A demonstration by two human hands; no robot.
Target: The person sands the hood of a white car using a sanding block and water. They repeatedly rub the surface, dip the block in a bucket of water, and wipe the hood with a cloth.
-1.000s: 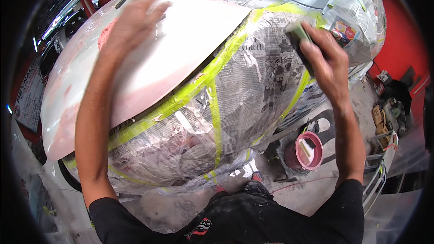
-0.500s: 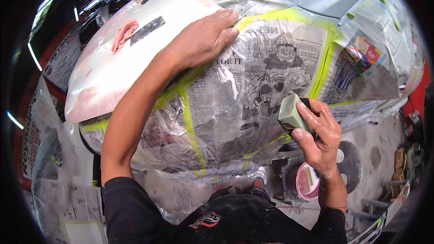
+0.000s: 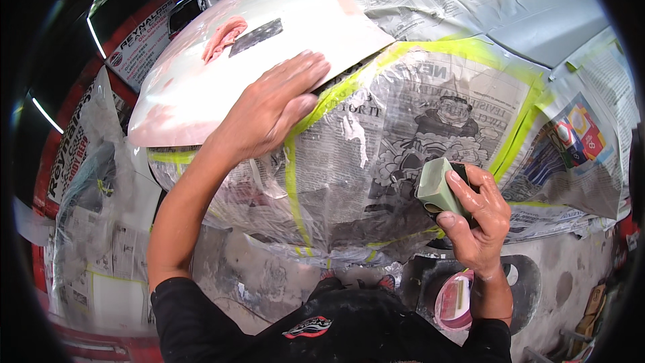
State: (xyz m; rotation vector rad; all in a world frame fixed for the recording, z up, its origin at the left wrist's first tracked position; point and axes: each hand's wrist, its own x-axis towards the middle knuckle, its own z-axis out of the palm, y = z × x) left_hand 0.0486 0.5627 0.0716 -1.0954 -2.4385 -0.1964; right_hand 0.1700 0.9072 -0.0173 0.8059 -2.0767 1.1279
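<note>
My left hand [image 3: 272, 107] lies with fingers stretched along the edge of a white and pinkish car hood panel [image 3: 178, 101], palm down. In my right hand [image 3: 482, 218] I hold a pale green sanding block [image 3: 433, 185], gripped between thumb and fingers; dark sandpaper shows around it. The block is in front of newspaper masking [image 3: 336, 181] on the car; whether it touches is unclear. Yellow-green masking tape [image 3: 327, 103] runs beside the panel edge. On the panel lie a crumpled pink cloth [image 3: 224, 39] and a dark rectangular sheet [image 3: 257, 37], probably sandpaper.
Below my right forearm stands a pink bucket [image 3: 443, 306] with something pale in it, by a dark rounded board or stool top [image 3: 527, 282]. Plastic sheeting [image 3: 87, 208] hangs at the left. Signs [image 3: 141, 44] and light tubes are behind the panel.
My left hand has slid along the panel edge, away from the far corner and nearer to me. My right hand keeps its grip on the sanding block. The view has shifted.
</note>
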